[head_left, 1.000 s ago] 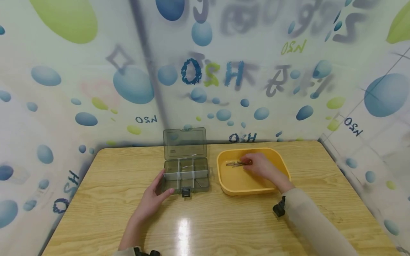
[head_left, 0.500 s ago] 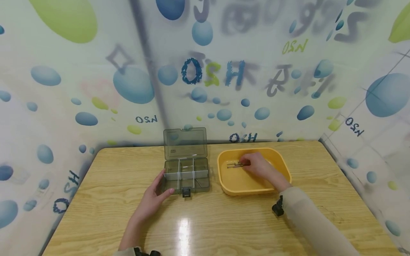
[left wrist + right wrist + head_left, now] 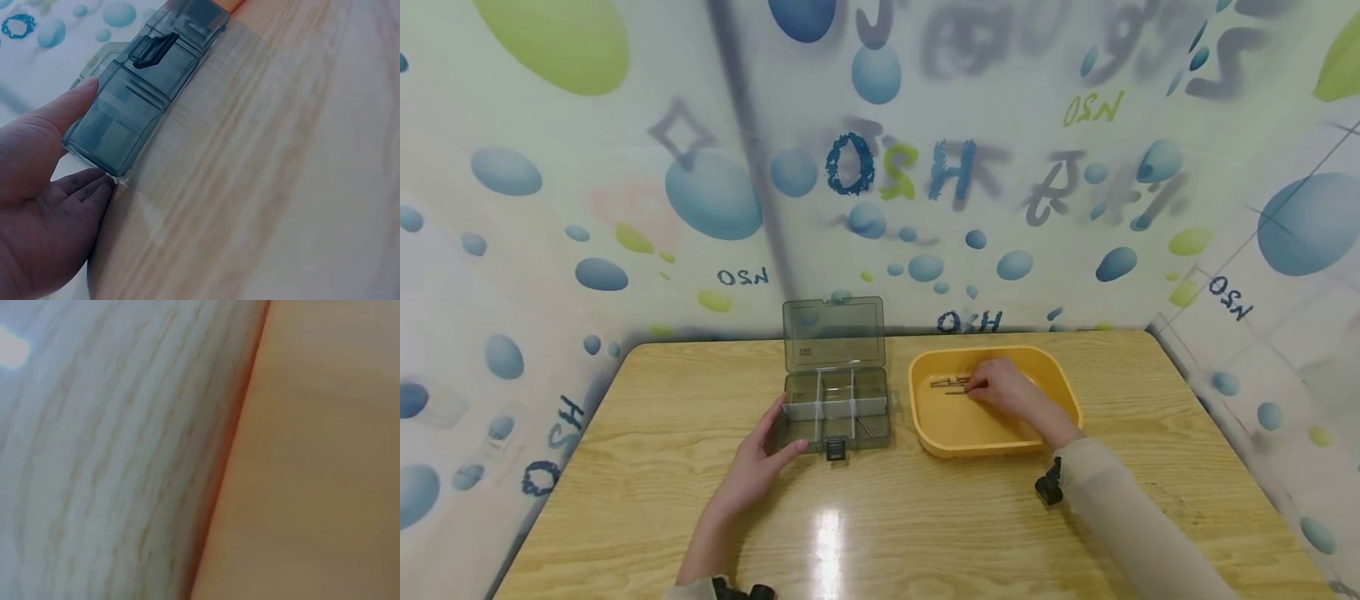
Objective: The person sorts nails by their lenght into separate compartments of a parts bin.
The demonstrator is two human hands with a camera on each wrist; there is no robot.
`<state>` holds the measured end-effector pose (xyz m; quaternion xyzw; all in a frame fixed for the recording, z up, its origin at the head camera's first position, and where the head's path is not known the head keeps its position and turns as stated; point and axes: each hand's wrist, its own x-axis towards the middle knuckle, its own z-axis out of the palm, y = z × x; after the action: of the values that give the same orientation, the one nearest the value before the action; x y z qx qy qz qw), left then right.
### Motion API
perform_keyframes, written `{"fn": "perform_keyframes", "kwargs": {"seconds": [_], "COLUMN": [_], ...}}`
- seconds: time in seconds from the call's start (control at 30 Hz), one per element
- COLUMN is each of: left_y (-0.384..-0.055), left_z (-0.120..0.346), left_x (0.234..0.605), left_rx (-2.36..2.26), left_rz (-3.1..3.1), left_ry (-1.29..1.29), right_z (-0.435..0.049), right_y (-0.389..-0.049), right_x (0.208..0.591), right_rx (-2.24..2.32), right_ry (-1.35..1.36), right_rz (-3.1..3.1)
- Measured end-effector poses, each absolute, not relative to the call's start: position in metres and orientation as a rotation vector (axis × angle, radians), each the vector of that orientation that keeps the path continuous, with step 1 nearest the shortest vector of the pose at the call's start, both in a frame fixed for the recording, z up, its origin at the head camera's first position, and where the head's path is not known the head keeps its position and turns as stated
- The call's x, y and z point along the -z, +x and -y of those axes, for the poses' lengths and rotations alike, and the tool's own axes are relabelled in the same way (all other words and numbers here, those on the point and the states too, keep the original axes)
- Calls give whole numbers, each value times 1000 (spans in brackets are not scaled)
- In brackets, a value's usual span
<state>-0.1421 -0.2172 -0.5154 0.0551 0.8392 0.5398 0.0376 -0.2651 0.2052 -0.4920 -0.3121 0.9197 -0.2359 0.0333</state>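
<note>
A smoky clear organizer box (image 3: 799, 425) stands with its lid (image 3: 833, 335) raised; white dividers (image 3: 870, 407) split it into several compartments. My left hand (image 3: 756, 462) rests at its front left corner, thumb on the front edge, index finger along the left side. In the left wrist view, the left hand (image 3: 47, 206) touches the box (image 3: 119, 128) with fairly straight fingers. Inside a yellow tray (image 3: 951, 429), my right hand (image 3: 1007, 389) pinches the end of a thin metal rod (image 3: 955, 392). Other thin metal pieces (image 3: 942, 383) lie just behind; their exact kind is too small to tell.
The wooden table (image 3: 880, 517) meets a patterned wall (image 3: 700, 275) behind the box and tray. A dark latch (image 3: 836, 449) juts from the box's front. The right wrist view shows only the tray (image 3: 312, 456) and tabletop (image 3: 112, 456), with no hand.
A single rod at my right fingertips now stands apart from the other metal pieces, which were bunched against the fingers before. My left hand and the box stay put.
</note>
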Motion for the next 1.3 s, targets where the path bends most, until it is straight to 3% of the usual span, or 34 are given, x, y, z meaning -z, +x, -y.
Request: {"fn": "perform_keyframes", "kwargs": {"seconds": [0.5,1.3], "left_y": [-143,-144], "left_z": [215,218], "left_x": [516,517], "left_rx": [-1652,-1694], "left_rz": [-2580,-2549], "left_ry": [179,173], "right_z": [-205,-189], "right_y": [-260,-236], "right_x": [489,453], "right_rx": [668,882], "right_ry": [-877,-823], "right_rz": [-2813,-2773]}}
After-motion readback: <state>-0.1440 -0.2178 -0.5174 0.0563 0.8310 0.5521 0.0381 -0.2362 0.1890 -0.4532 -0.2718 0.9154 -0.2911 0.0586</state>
